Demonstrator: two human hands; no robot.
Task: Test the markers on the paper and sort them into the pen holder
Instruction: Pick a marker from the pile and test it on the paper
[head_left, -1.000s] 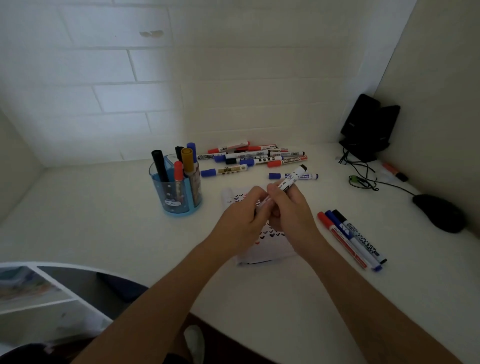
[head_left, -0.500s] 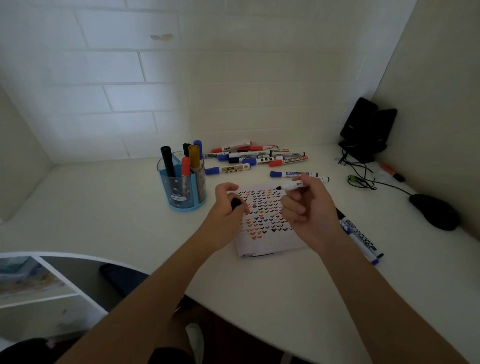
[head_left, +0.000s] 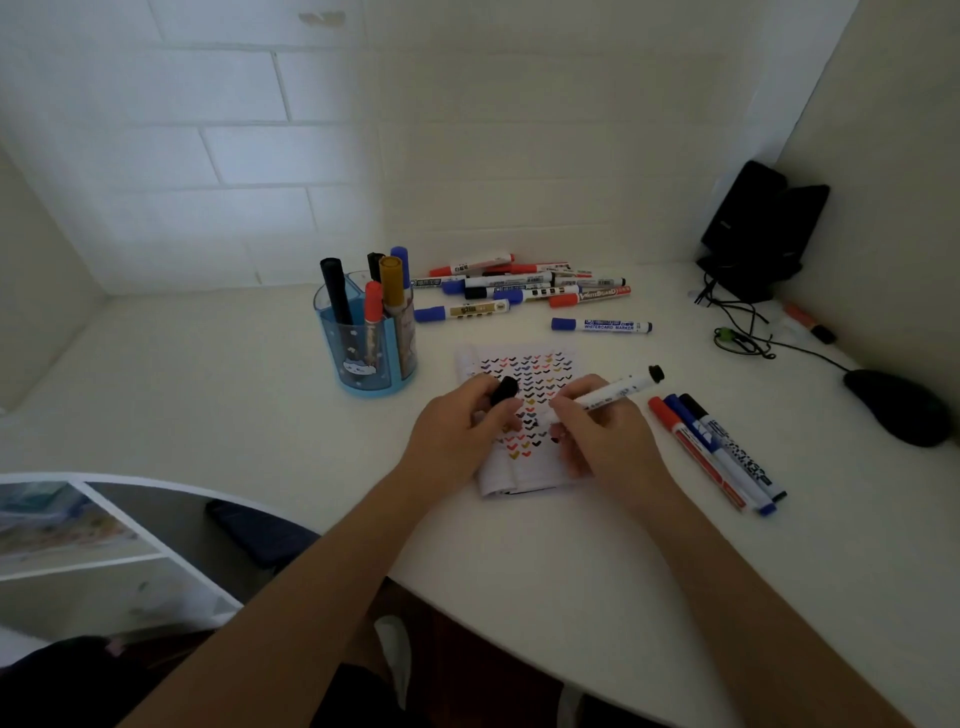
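Note:
My right hand (head_left: 602, 436) grips an uncapped white marker with a black end (head_left: 618, 388), its tip down on the paper (head_left: 524, 415), which carries rows of coloured check marks. My left hand (head_left: 462, 436) rests on the paper's left side and pinches the marker's black cap (head_left: 504, 388). A blue pen holder (head_left: 363, 338) with several markers upright in it stands to the left of the paper. A pile of markers (head_left: 524, 286) lies behind the paper, and a single blue one (head_left: 602, 326) lies apart from it.
Three markers, red, blue and black (head_left: 717, 452), lie side by side right of the paper. A black mouse (head_left: 898, 405) with its cable and a black device (head_left: 758, 228) occupy the right corner. An orange-capped marker (head_left: 810, 322) lies by the right wall.
The hands pulled the cap off the marker. My right hand turned the marker and lowered its tip onto the paper; my left hand settled on the paper with the cap.

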